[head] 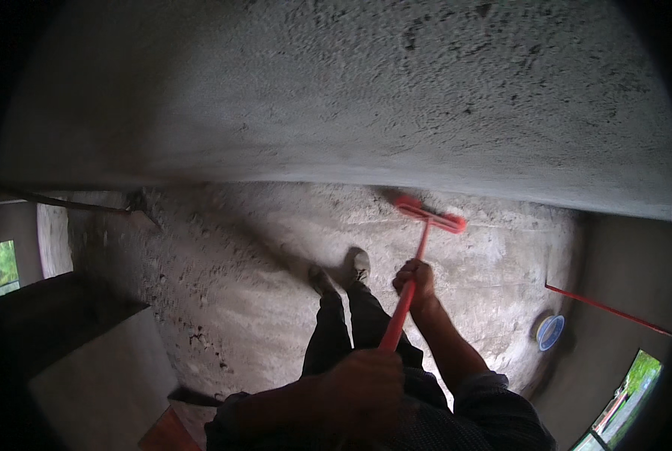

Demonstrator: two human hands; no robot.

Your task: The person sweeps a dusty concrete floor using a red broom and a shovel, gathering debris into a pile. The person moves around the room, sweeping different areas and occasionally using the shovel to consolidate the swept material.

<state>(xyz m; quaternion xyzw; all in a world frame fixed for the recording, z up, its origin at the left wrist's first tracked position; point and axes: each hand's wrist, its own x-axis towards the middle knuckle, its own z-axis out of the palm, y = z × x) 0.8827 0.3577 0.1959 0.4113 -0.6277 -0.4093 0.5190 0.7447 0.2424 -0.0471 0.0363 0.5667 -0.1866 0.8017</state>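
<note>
My right hand (pixel 415 277) is closed around the middle of the red pole (pixel 397 322) of a long-handled floor tool, perhaps a broom or mop. Nearer my body, my left hand (pixel 367 375) grips the pole's upper end and looks dark and slightly blurred. The tool's wide red head (pixel 429 217) is blurred by motion. It is low at the foot of the rough plastered wall (pixel 358 101), over the dusty concrete floor (pixel 482 270). Whether the head touches the wall cannot be made out, and its underside is hidden.
A blue-and-white round container (pixel 550 332) sits by the right wall, near a thin red rod (pixel 606 309). At left are a low grey partition (pixel 105 372) and an opening. My shoes (pixel 361 262) stand left of the tool. Loose debris dots the left floor.
</note>
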